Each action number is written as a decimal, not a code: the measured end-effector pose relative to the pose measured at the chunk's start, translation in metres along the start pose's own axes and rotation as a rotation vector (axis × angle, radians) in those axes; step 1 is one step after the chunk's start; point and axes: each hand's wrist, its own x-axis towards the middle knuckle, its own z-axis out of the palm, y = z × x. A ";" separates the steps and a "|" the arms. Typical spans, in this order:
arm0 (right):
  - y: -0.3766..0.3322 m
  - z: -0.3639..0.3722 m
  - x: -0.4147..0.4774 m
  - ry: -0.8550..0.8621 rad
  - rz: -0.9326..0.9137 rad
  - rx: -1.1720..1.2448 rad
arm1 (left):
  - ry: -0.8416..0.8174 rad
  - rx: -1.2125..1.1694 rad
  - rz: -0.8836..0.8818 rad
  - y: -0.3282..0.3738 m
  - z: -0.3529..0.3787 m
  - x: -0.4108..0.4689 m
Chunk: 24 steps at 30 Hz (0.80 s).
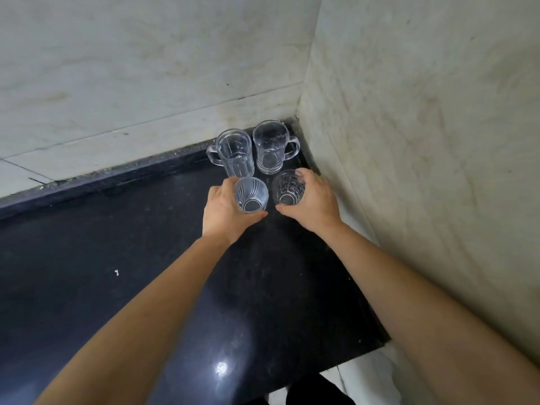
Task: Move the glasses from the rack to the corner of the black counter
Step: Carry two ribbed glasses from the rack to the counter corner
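At the corner of the black counter (117, 244), my left hand (225, 209) wraps a fluted tumbler (251, 195) and my right hand (315, 200) grips a checkered tumbler (288, 187), both just in front of 2 handled glass mugs (235, 153) (270, 147) standing against the marble wall (146, 68). I judge this the set-down step; next I must seat both bases flat, then release without knocking the mugs. The rack is out of view.

I am reaching both bare arms forward — left hand (226, 207) and right hand (314, 200) each curling, fingers wrapping round a glass.
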 end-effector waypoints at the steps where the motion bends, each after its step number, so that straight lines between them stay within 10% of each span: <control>1: -0.002 0.000 0.006 -0.014 -0.014 -0.004 | -0.005 0.012 0.017 -0.001 0.001 0.005; 24: -0.045 -0.066 -0.007 -0.036 -0.163 -0.292 | 0.115 0.216 0.150 0.006 -0.072 -0.010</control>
